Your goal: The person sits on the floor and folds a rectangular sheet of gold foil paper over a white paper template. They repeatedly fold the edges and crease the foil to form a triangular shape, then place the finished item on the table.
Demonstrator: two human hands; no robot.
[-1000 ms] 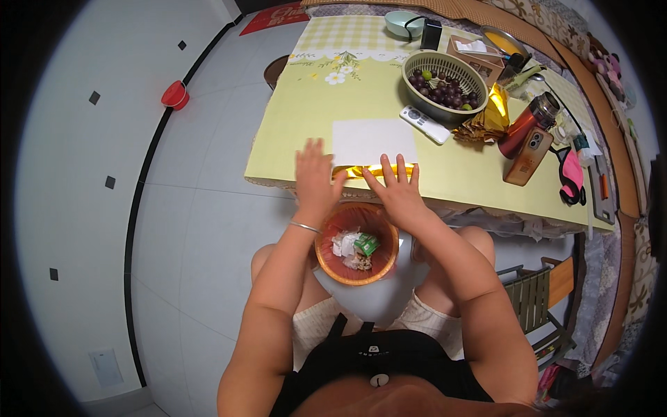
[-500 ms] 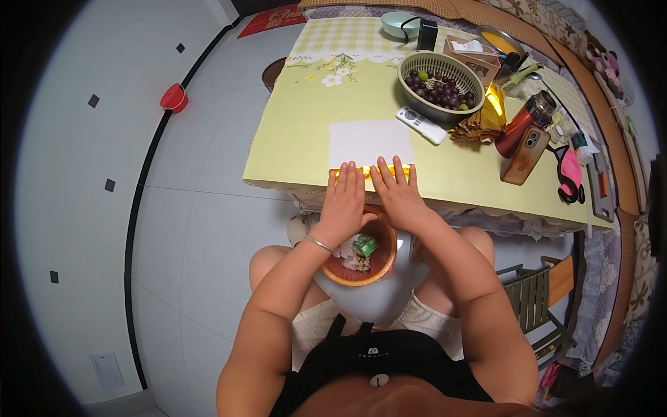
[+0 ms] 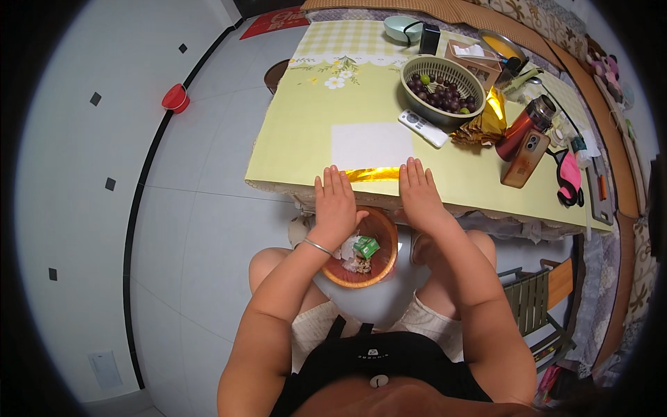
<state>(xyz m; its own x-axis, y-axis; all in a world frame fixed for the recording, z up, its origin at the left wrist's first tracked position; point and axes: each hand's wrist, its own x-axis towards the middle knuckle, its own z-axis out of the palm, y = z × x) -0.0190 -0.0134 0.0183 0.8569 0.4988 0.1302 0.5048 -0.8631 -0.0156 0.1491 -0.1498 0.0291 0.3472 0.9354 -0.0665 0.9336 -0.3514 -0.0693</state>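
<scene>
A sheet of paper (image 3: pixel 372 144), pale on its upper face, lies at the near edge of the table. Along its near side runs a shiny gold strip (image 3: pixel 374 174), which looks like a folded-over edge. My left hand (image 3: pixel 335 201) rests flat at the strip's left end, fingers stretched forward. At the right end lies my right hand (image 3: pixel 421 194), also flat with its fingers out. Neither hand grips anything. Both thumbs point inward over the table's edge.
Beyond the paper are a white remote (image 3: pixel 423 128), a basin of grapes (image 3: pixel 445 110), folded gold paper (image 3: pixel 482 126), a red thermos (image 3: pixel 522 131) and a phone (image 3: pixel 526 158). Below the table edge, between my knees, stands a waste bin (image 3: pixel 381 267) with rubbish in it.
My hands have slid apart, from close together over the middle of the gold strip to its two ends. More of the strip shows between them.
</scene>
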